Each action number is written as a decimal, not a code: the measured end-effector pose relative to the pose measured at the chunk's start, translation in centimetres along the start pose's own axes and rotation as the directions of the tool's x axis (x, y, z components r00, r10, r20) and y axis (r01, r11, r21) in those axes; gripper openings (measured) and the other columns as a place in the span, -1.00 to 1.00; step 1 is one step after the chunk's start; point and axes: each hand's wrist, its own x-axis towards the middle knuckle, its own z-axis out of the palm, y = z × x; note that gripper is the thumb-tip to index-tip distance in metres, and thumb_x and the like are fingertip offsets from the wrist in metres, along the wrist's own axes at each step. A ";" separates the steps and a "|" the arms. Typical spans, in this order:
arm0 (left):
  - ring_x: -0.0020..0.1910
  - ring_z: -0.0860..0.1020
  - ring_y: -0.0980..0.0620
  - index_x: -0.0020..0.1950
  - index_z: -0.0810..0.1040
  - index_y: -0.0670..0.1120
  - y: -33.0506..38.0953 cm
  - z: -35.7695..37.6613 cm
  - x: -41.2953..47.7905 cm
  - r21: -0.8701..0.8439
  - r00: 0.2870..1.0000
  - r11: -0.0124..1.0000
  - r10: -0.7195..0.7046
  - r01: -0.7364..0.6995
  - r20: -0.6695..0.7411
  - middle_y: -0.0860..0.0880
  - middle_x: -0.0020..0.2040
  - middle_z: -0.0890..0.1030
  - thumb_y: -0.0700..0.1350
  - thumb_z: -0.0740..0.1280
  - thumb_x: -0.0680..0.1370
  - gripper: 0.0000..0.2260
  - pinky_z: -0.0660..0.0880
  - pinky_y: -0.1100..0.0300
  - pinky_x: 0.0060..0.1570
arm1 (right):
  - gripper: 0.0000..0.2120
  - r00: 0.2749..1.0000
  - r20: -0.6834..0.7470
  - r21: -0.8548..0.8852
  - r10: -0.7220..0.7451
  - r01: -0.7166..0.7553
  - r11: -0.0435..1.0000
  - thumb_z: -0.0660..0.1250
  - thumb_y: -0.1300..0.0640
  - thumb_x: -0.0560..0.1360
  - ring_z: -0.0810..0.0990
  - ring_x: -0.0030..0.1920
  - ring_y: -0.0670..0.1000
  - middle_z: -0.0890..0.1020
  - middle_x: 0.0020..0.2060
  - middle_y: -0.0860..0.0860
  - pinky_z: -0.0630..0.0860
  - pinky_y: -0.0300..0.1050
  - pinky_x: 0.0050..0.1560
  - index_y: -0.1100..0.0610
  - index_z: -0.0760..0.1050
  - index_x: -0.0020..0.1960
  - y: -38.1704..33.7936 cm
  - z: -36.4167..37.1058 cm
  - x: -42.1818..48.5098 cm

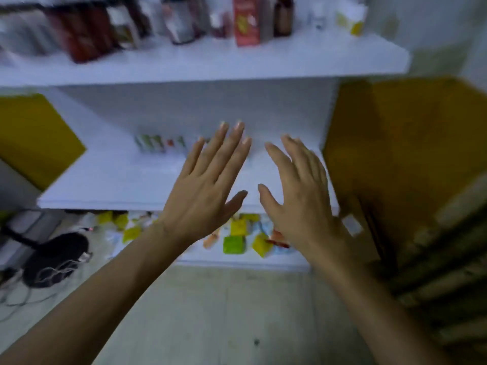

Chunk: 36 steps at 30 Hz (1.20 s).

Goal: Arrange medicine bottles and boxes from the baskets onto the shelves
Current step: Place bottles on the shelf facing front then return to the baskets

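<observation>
Both hands are stretched out flat in front of the white middle shelf (113, 180), palms down and holding nothing. My left hand (208, 185) has its fingers straight and spread. Beside it my right hand (297, 191) is also flat, blurred by motion. A short row of small green and white medicine boxes (160, 144) stands at the back of the middle shelf, just left of my left fingertips. The top shelf (316, 56) carries dark bottles (87, 35), a red box (246, 19), a brown bottle (283, 17) and a white and yellow box (351, 21).
The bottom shelf holds several loose yellow, green and orange packets (234, 243). Yellow panels flank the shelving at left (31, 138) and right (403, 154). A black object with cables (56, 256) lies on the floor at left. Stacked slats (448, 272) sit at right.
</observation>
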 end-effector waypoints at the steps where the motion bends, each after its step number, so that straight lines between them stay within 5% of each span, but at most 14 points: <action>1: 0.52 0.07 -0.16 0.53 0.05 -0.20 -2.8 -1.3 0.1 0.028 1.000 1.000 -0.005 0.005 -0.010 -0.16 0.53 0.08 0.03 0.29 0.55 -0.33 0.14 -0.16 0.44 | -0.45 1.000 -0.019 0.014 -0.016 0.017 1.000 0.30 0.01 0.48 0.24 0.46 0.14 0.32 0.46 0.13 0.13 0.05 0.46 0.10 0.32 0.44 -1.8 1.2 2.0; 9: 0.54 0.05 -0.10 0.54 0.08 -0.19 -18.1 -8.0 3.3 0.143 0.997 0.988 -0.058 0.066 -0.059 -0.14 0.55 0.09 0.08 0.24 0.55 -0.33 0.14 -0.12 0.45 | -0.45 0.974 -0.179 0.058 -0.141 0.154 0.986 0.32 0.01 0.48 0.26 0.44 0.09 0.35 0.44 0.10 0.14 0.03 0.43 0.09 0.34 0.43 -10.4 6.1 16.3; 17: 0.54 0.06 -0.06 0.54 0.10 -0.17 -26.5 -5.3 6.3 0.099 0.979 0.979 -0.166 0.178 -0.122 -0.09 0.56 0.08 0.13 0.19 0.54 -0.33 0.23 -0.15 0.41 | -0.53 0.946 -0.226 -0.055 -0.231 0.224 0.973 0.34 -0.01 0.44 0.44 0.31 0.16 0.49 0.31 0.11 0.33 0.08 0.31 0.12 0.47 0.31 -10.6 9.6 28.4; 22: 0.52 0.10 -0.03 0.54 0.12 -0.11 -32.7 -5.0 9.9 0.178 0.988 0.972 -0.142 0.151 -0.063 -0.08 0.55 0.14 0.18 0.13 0.53 -0.34 0.12 -0.01 0.45 | -0.62 0.948 -0.115 -0.093 -0.298 0.288 0.953 0.42 0.05 0.43 0.50 0.19 0.15 0.57 0.17 0.08 0.36 0.05 0.21 0.12 0.53 0.21 -11.1 13.8 37.5; 27: 0.47 0.24 -0.05 0.52 0.15 -0.07 -37.2 -7.2 14.8 0.309 0.996 0.951 -0.038 0.012 0.080 -0.06 0.51 0.24 0.26 0.21 0.50 -0.30 0.10 0.01 0.38 | -0.61 0.950 0.092 -0.212 -0.300 0.313 0.926 0.28 -0.04 0.54 0.45 0.24 0.08 0.52 0.24 0.04 0.29 -0.03 0.27 0.06 0.41 0.32 -12.5 16.6 45.3; 32: 0.47 0.17 0.13 0.54 -0.09 0.16 -40.7 -9.1 17.5 0.194 0.972 0.981 -0.026 -0.020 0.233 0.13 0.53 0.15 0.25 0.13 0.54 -0.35 0.09 0.25 0.39 | -0.77 0.956 0.233 -0.340 -0.178 0.252 0.906 0.15 0.01 0.57 0.54 0.02 0.09 0.62 0.03 0.03 0.32 -0.02 0.13 0.07 0.42 0.17 -14.4 19.2 52.7; 36: 0.42 0.25 0.13 0.53 -0.01 0.17 -43.8 -8.8 17.4 0.066 0.975 0.997 0.025 -0.041 0.221 0.13 0.49 0.25 0.24 0.15 0.53 -0.37 0.22 0.23 0.31 | -0.78 0.939 0.342 -0.474 -0.034 0.204 0.856 0.17 0.00 0.56 0.46 -0.14 0.04 0.59 -0.03 0.03 0.33 -0.08 -0.07 0.10 0.46 0.08 -14.6 22.4 56.3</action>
